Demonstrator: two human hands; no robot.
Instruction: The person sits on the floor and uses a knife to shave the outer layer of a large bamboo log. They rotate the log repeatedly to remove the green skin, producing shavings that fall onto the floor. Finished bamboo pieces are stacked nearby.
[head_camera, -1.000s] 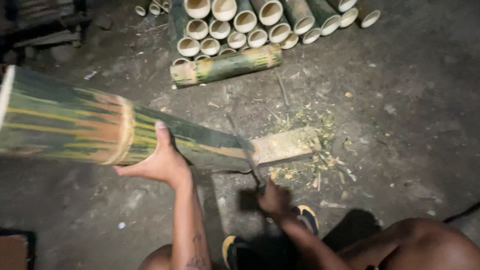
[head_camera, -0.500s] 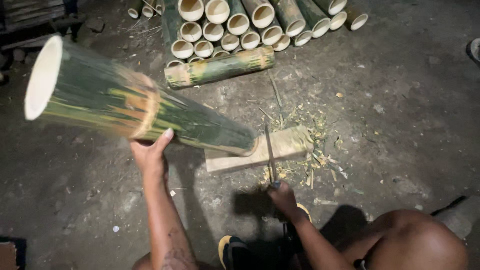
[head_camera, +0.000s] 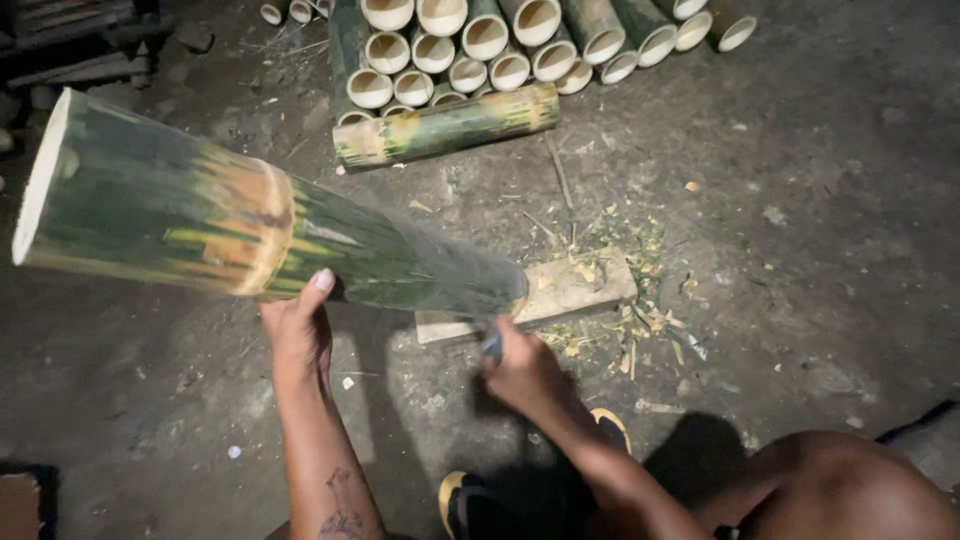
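Left hand: left hand (head_camera: 297, 333) supports the bamboo pole (head_camera: 250, 222) from below, just past its pale node ring; grip is clasped against the underside, thumb up along the near side.
Right hand: right hand (head_camera: 520, 368) sits at the pole's lower end; grip is clenched around a dark tool handle (head_camera: 492, 345). The blade is hidden behind the pole.
Pole position: slanted, with the wide cut end raised at upper left and the narrow end down on the wooden block (head_camera: 548, 297). The raised end faces away, so its interior is not visible.
Pole surface: dark green with yellow streaks; blurred along its length.
Block: pale flat slab lying on the floor (head_camera: 800, 200), partly covered by the pole's tip.
Hollow sections: cut bamboo tubes (head_camera: 470, 45) are stacked at top centre, open mouths toward the camera; visible mouths are empty.
Loose section: one short bamboo log (head_camera: 445, 127) lies crosswise against the front of the stack, well apart from the block.
Debris: shavings (head_camera: 630, 320) and thin splinters scatter over and to the right of the block.
Obstructions: the pole crosses between the camera and the block's left part; the right hand covers the contact point of tool and pole.
Footwear: sandal (head_camera: 612, 428) with yellow edge lies near the right forearm, a second (head_camera: 460, 500) at bottom centre.
Upper left: dark timber pieces (head_camera: 70, 40) lie at the frame edge.
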